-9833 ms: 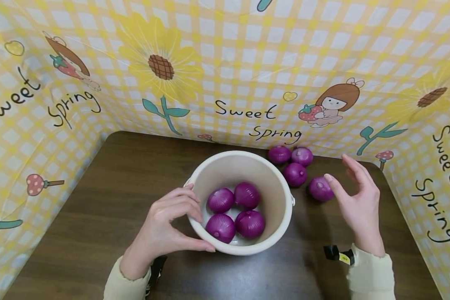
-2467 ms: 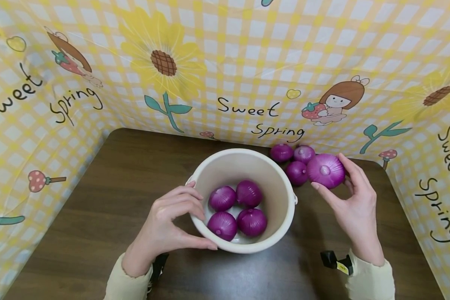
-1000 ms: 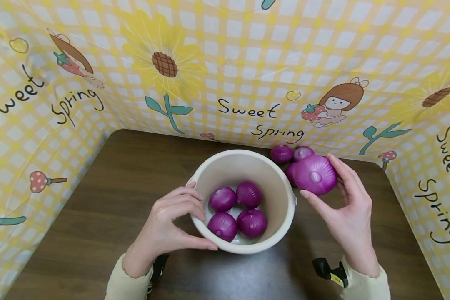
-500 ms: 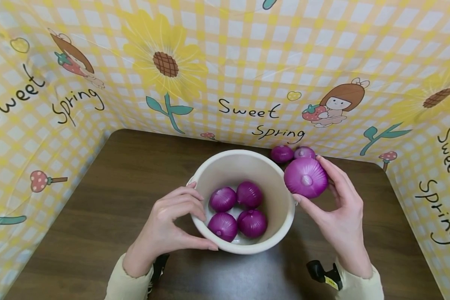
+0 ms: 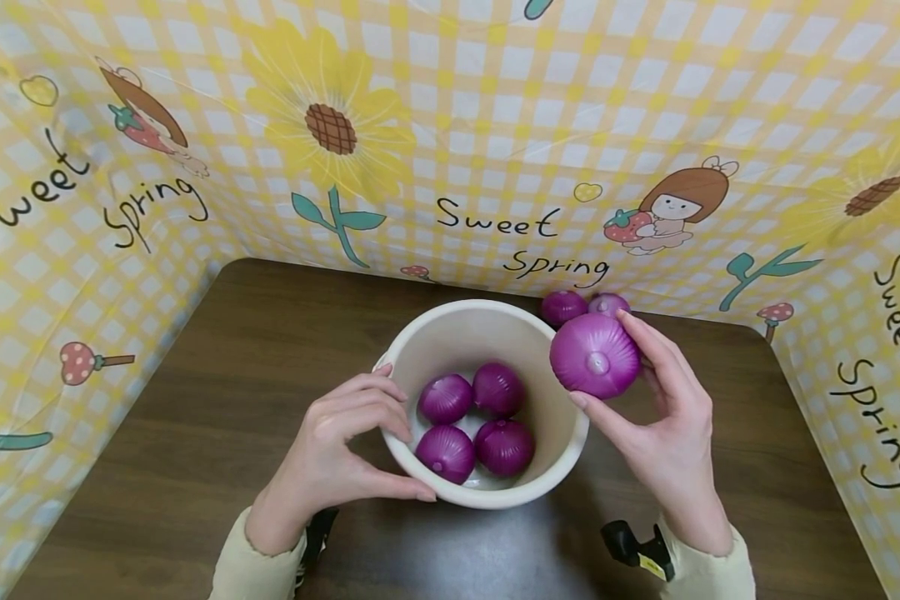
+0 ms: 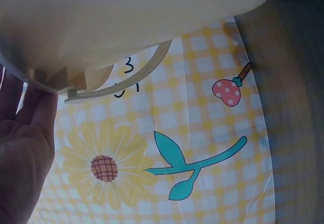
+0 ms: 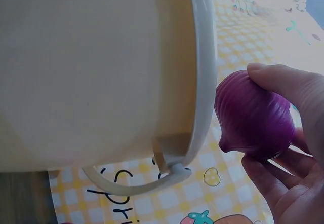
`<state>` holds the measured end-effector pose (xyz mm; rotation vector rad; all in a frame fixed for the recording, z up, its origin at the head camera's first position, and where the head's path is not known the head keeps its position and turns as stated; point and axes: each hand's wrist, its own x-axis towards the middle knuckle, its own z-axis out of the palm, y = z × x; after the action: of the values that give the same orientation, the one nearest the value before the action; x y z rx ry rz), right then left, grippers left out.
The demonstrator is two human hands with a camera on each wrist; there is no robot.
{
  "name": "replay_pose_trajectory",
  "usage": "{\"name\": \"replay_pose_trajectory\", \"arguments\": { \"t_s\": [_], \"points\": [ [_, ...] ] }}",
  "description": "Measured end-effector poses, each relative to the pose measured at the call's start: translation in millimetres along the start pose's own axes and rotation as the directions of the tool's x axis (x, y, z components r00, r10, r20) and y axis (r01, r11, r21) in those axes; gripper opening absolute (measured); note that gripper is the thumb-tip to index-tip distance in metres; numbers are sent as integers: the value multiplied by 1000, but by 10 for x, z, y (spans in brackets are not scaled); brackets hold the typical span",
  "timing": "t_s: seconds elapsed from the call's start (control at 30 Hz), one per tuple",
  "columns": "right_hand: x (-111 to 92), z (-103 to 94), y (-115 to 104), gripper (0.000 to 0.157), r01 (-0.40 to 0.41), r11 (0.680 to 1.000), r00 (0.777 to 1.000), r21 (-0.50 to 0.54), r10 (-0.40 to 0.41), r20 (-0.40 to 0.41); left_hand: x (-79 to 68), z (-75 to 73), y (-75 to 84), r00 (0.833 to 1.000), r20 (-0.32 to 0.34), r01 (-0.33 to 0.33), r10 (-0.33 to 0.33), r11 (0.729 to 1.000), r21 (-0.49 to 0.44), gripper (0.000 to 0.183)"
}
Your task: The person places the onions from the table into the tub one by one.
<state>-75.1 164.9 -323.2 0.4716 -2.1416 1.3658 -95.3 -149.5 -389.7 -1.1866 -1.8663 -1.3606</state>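
Observation:
A pale cream bucket (image 5: pixel 487 498) stands on the table with several purple onions (image 5: pixel 504 447) on its bottom. My left hand (image 5: pixel 330 454) grips the bucket's left rim, fingers inside or over the edge and thumb along the front. Between thumb and fingers, my right hand (image 5: pixel 667 417) holds a purple onion (image 5: pixel 595 356) above the right rim of the bucket. In the right wrist view that held onion (image 7: pixel 255 115) is beside the rim, its pointed end toward the bucket. The bucket's handle (image 7: pixel 147 187) hangs down along the far side.
Behind the held onion, two more purple onions, one at the left (image 5: pixel 564 307) and one partly hidden (image 5: pixel 609 303), lie near the back edge of the dark wooden table (image 5: pixel 195 417). A yellow checked cloth (image 5: pixel 457 125) with printed flowers walls the table at the back and sides.
My right hand has picked up the onion that lay to the right and carried it left to the bucket's rim. The left hand keeps its grip on the bucket.

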Motion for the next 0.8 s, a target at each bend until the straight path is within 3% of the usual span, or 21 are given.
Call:
{"name": "replay_pose_trajectory", "arguments": {
  "t_s": [0.8],
  "points": [
    [49,130,-136,88,65,994,997,83,-69,47,-18,6,-23,1000,-5,7,-7,1000,-4,47]
  ]
}}
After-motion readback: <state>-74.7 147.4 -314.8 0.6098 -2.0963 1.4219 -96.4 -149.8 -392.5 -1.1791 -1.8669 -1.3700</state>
